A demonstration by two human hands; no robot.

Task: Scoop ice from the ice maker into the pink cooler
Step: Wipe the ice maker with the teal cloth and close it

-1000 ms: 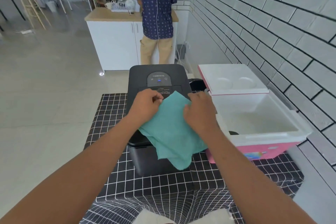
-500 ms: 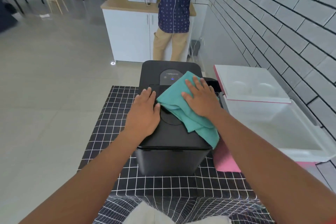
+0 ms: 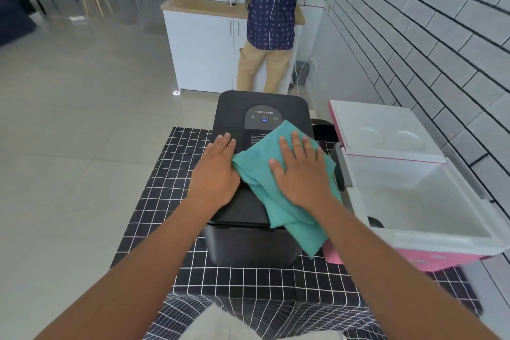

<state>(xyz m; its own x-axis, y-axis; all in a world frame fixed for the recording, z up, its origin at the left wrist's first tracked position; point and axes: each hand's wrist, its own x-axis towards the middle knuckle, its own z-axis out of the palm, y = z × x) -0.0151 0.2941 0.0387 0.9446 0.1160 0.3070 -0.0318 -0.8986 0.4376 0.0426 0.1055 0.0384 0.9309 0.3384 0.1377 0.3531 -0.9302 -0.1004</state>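
The black ice maker (image 3: 262, 105) stands in the middle of the checked table with its lid down. My left hand (image 3: 218, 171) lies flat on the left part of the lid, fingers apart, holding nothing. My right hand (image 3: 300, 171) presses flat on a teal cloth (image 3: 292, 221) that is spread over the right part of the lid and hangs over its front right corner. The pink cooler (image 3: 441, 243) sits right beside the ice maker, open, with its white lid (image 3: 386, 130) folded back. No ice shows in the cooler's white inside.
A black-and-white checked tablecloth (image 3: 154, 201) covers the table. The white tiled wall (image 3: 414, 36) runs close along the right. A person in a patterned blue shirt (image 3: 273, 8) stands at a white cabinet (image 3: 201, 44) beyond the table. A dark object (image 3: 321, 128) lies behind the ice maker.
A second ago both hands held the cloth at the ice maker's front. Now the left hand rests bare on the lid and the right hand has spread the cloth flat on top.
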